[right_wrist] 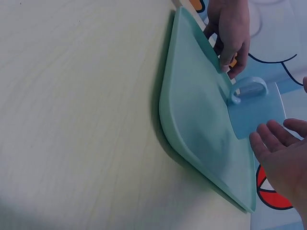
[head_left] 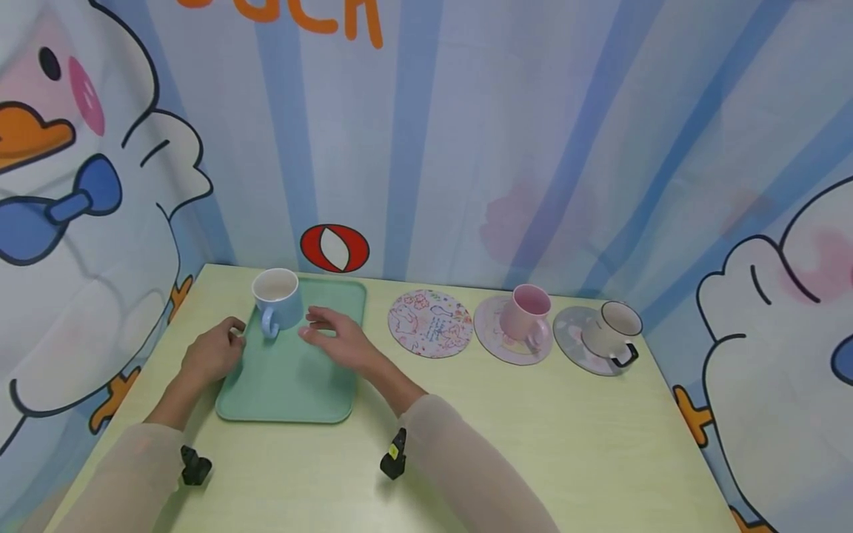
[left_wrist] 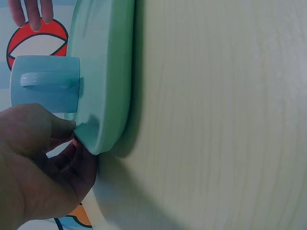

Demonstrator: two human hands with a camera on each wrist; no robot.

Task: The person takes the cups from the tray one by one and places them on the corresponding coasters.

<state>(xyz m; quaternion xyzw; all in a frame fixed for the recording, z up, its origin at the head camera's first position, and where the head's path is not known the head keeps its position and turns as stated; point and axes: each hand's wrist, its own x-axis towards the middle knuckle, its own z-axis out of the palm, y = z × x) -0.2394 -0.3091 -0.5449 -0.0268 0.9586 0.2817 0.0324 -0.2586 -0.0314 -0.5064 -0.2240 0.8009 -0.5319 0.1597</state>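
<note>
A light blue mug (head_left: pixel 286 305) stands upright near the far left corner of a green tray (head_left: pixel 293 389), its handle toward me. At the tray's left rim, my left hand (head_left: pixel 213 351) pinches the edge; the left wrist view shows the thumb (left_wrist: pixel 62 127) at the rim and the fingers curled beneath it. My right hand (head_left: pixel 341 342) hovers over the tray to the right of the mug. In the right wrist view its fingers (right_wrist: pixel 273 136) are loosely extended, close to the mug's side, and hold nothing.
Right of the tray lies a round patterned coaster (head_left: pixel 430 323). Beyond it, a pink mug (head_left: pixel 523 314) and a cream mug (head_left: pixel 608 331) with a black-tipped handle stand on their own coasters. A printed curtain (head_left: pixel 460 148) hangs behind the pale table (head_left: pixel 506 444).
</note>
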